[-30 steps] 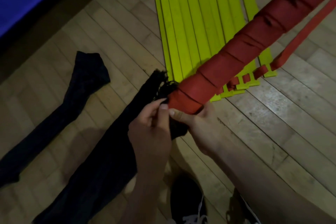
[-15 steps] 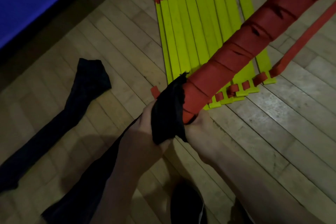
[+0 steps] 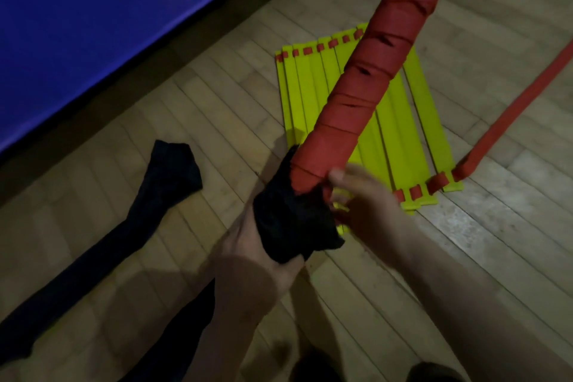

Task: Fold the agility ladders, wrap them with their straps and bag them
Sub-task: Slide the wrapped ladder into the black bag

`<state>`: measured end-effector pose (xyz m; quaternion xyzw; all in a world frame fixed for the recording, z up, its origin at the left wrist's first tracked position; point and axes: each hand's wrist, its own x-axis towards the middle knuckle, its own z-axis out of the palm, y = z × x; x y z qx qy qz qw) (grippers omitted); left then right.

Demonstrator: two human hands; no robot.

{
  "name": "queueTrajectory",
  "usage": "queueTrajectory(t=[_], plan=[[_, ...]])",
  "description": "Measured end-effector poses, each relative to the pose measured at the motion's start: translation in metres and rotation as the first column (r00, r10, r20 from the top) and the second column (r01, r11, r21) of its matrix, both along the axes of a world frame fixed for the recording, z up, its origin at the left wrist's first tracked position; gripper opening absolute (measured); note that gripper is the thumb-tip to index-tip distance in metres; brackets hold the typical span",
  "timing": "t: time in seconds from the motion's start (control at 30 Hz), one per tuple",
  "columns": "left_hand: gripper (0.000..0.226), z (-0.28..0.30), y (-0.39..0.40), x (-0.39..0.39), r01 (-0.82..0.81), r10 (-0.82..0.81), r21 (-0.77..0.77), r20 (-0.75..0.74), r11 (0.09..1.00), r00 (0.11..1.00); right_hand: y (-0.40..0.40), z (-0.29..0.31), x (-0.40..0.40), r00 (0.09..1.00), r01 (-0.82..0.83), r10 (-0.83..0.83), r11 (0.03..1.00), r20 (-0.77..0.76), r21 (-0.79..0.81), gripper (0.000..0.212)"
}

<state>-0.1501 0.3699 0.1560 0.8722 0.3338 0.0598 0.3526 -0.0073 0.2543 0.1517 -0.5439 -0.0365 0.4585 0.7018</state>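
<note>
A ladder bundle [image 3: 356, 93] wrapped tightly in red strap slants up from the middle to the top right. Its lower end sits inside the mouth of a black bag [image 3: 291, 220]. My left hand [image 3: 245, 236] grips the bag from below, and the cloth hides most of its fingers. My right hand [image 3: 366, 205] is blurred, with its fingertips at the bag's mouth beside the bundle's lower end; its grip is unclear. A second ladder [image 3: 415, 133], yellow rungs folded flat side by side, lies on the floor behind the bundle.
A loose red strap [image 3: 511, 102] runs from the folded ladder's near right corner up to the right edge. A second black bag [image 3: 173, 174] lies flat on the wooden floor at left. A blue mat [image 3: 93, 25] fills the top left. Shoes show at the bottom edge.
The bag's mouth went over the bundle's lower end. My right hand has left the bundle's end and moved up to the bag's mouth. The view shifted, so the bundle now stands steeper.
</note>
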Motion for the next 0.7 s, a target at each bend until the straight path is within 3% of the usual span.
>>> queueTrajectory(t=[0.07,0.17,0.3,0.4,0.53,0.7], plan=[[0.083,0.009,0.006,-0.001,0.004,-0.004,0.010,0.004,1.000,1.000,0.010,0.027,0.033,0.980,0.199,-0.200,0.979,0.013,0.053,0.060],[0.083,0.026,0.012,0.003,0.022,-0.022,-0.040,-0.008,0.999,1.000,0.025,0.062,0.054,0.963,0.258,-0.265,0.958,0.043,0.123,0.034],[0.085,0.054,0.013,0.016,0.086,-0.084,-0.095,0.021,0.992,0.996,0.033,0.102,0.053,0.963,0.225,-0.247,0.958,0.111,0.181,0.025],[0.091,0.092,0.015,0.035,0.024,-0.004,-0.142,0.143,0.990,0.990,0.042,0.138,0.054,0.959,0.201,-0.238,0.954,0.153,0.224,0.026],[0.081,0.150,0.019,0.069,-0.012,0.004,0.025,0.302,1.000,0.953,0.053,0.174,0.048,0.975,0.153,-0.189,0.953,0.119,0.263,0.027],[0.075,0.206,0.026,0.089,-0.054,0.019,0.074,0.407,0.996,0.913,0.059,0.231,0.044,0.943,0.086,-0.164,0.961,0.289,0.264,0.032]])
